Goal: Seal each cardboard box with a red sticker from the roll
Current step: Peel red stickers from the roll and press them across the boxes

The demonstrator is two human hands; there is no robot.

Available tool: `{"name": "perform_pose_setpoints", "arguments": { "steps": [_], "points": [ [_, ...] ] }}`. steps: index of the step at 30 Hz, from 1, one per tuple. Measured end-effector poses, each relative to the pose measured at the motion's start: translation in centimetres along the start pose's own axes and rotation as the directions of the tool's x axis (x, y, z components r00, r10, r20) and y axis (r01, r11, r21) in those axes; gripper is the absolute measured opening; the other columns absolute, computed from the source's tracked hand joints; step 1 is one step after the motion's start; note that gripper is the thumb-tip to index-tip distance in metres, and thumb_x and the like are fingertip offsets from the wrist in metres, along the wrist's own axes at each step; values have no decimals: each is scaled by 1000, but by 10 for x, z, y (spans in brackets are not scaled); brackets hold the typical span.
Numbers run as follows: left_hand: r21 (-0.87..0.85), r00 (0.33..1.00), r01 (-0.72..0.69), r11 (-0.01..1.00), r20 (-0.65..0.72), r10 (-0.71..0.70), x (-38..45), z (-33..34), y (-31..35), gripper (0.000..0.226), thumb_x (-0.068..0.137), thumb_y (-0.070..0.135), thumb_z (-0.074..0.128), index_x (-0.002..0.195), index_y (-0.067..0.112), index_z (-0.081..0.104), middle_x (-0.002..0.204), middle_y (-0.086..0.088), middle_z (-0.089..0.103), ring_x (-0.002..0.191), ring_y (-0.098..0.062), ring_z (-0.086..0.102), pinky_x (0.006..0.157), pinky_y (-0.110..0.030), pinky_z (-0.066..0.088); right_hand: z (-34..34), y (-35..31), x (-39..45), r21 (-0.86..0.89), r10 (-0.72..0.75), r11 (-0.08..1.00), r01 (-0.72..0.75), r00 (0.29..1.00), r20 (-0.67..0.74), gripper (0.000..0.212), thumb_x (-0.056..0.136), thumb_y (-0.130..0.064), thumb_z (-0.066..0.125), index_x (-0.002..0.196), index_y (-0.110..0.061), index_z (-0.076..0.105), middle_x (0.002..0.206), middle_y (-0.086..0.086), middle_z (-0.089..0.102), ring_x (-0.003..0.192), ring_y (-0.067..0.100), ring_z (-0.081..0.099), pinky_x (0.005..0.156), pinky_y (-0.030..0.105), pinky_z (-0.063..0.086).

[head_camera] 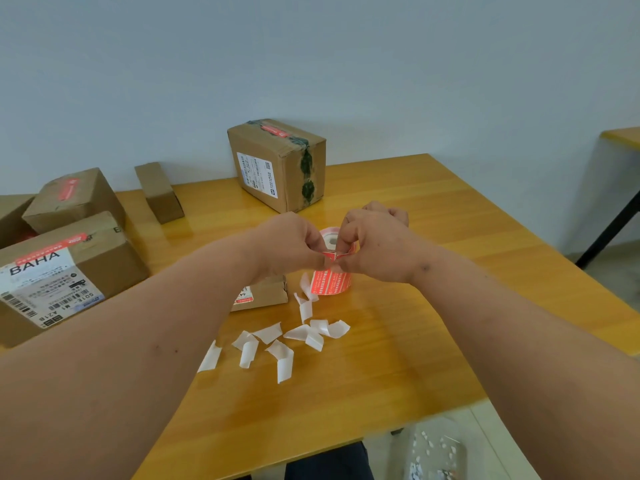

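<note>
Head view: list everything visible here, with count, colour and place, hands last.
Cardboard boxes: six, brown. One with a red sticker on top stands at the far edge; a narrow one lies left of it; three sit stacked at the left, the front one printed BAHA; a small one is partly hidden under the left hand.
Sticker roll: one, red, at the table centre below the hands.
Backing scraps: about ten, white, curled, near the table's front.
Table: one, yellow wood.
Clear bin: one, on the floor at lower right, holding white scraps.
Left hand: pinches a red sticker.
Right hand: pinches the same sticker.
</note>
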State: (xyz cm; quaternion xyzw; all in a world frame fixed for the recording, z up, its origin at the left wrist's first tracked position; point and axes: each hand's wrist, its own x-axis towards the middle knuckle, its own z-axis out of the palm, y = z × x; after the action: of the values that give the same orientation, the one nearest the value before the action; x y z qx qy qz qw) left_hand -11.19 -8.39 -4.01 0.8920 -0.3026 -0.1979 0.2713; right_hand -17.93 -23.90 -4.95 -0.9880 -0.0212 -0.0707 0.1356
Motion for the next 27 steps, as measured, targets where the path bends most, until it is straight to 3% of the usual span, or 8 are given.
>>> {"name": "perform_pose_setpoints", "arguments": {
  "steps": [5,12,19,23,27],
  "points": [
    [22,1000,2,1000,-16,-1,1,2,5,14,90,24,67,92,11,72,89,-3,72,90,-19,65,79,-32,52,1,0,1,-54,17,998,-14,998,58,19,80,-43,75,87,-26,73,108,-12,56,116,15,35,103,42,21],
    [-26,999,33,999,-26,-34,2,4,3,15,91,21,66,92,6,70,92,-12,70,96,-29,63,89,-44,52,-2,-2,0,-10,14,1000,-14,998,54,14,78,-42,77,78,-30,70,106,-16,55,117,15,32,103,43,22],
    [-95,1000,23,995,10,-22,-1,3,0,13,81,26,76,87,15,72,80,-2,68,82,-18,61,76,-32,52,1,0,-2,-16,14,1000,-13,998,59,16,79,-40,77,76,-26,69,107,-14,55,116,17,33,103,44,22],
    [-20,999,47,999,-13,-47,0,4,0,14,84,25,73,89,11,74,89,-7,72,91,-25,65,85,-42,55,1,-2,-1,-39,14,999,-11,997,70,21,77,-42,77,86,-24,73,109,-12,53,116,18,33,101,43,22],
    [-31,999,33,999,-27,-33,1,3,1,17,88,27,69,90,11,72,87,-3,72,89,-18,66,81,-35,54,-1,-6,0,-80,42,996,-35,996,85,23,77,-46,75,68,-31,60,110,-11,50,116,18,31,100,42,22]
  ]
}}
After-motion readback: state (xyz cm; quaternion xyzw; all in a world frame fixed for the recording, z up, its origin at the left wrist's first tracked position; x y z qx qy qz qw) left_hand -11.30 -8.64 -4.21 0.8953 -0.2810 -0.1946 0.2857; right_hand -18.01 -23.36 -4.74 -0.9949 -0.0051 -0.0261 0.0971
